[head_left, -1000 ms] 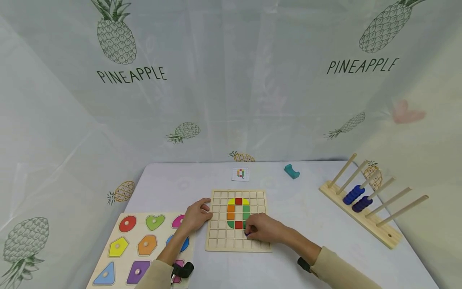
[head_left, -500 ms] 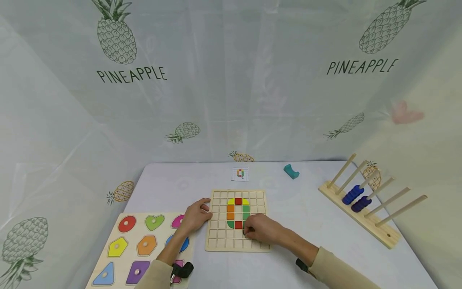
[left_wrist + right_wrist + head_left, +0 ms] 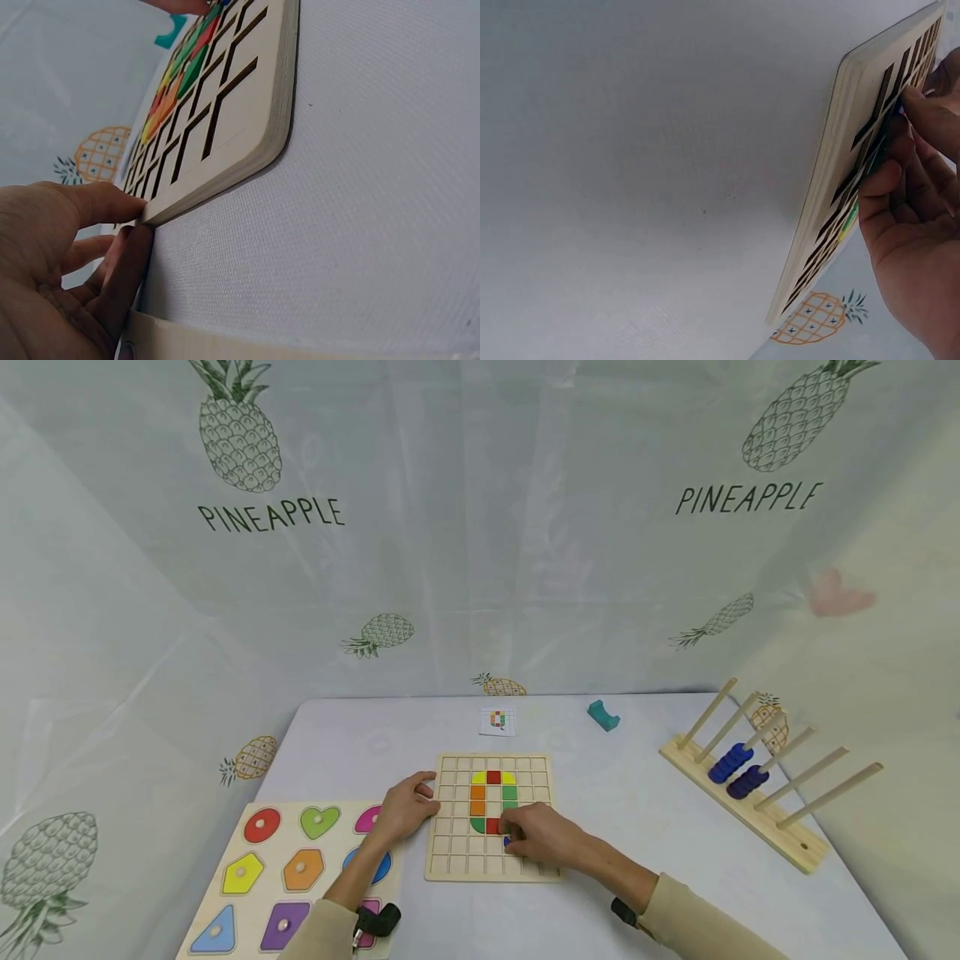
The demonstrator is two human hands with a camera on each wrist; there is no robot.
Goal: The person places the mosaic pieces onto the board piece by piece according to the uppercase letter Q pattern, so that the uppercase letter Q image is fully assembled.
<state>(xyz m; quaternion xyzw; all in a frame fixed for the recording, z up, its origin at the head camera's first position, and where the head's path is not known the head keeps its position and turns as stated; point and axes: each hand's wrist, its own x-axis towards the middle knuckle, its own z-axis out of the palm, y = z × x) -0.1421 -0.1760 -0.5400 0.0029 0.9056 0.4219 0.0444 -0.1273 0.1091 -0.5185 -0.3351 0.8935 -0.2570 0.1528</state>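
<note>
A square wooden grid board (image 3: 450, 863) lies mid-table, with yellow, red, orange and green tiles set as a ring in its cells. My right hand (image 3: 542, 835) is over the board's lower right part, pinching a small blue tile (image 3: 507, 842) between thumb and fingers just below the ring. Its fingers partly cover the tile and the ring's lower right corner. My left hand (image 3: 405, 808) touches the board's left edge with its fingertips. In the left wrist view, the thumb and finger of that hand (image 3: 67, 262) meet the board's rim.
Left of the board lies a shape puzzle (image 3: 276, 835) with coloured knobbed pieces, partly under the left forearm. A small pattern card (image 3: 510, 730) and a teal arched block (image 3: 603, 716) lie behind the board. At right stands a peg rack (image 3: 795, 847) with blue and purple beads.
The right hand has shifted slightly left over the board, and the blue tile shows again beneath its fingers. The left hand stays at the board's edge.
</note>
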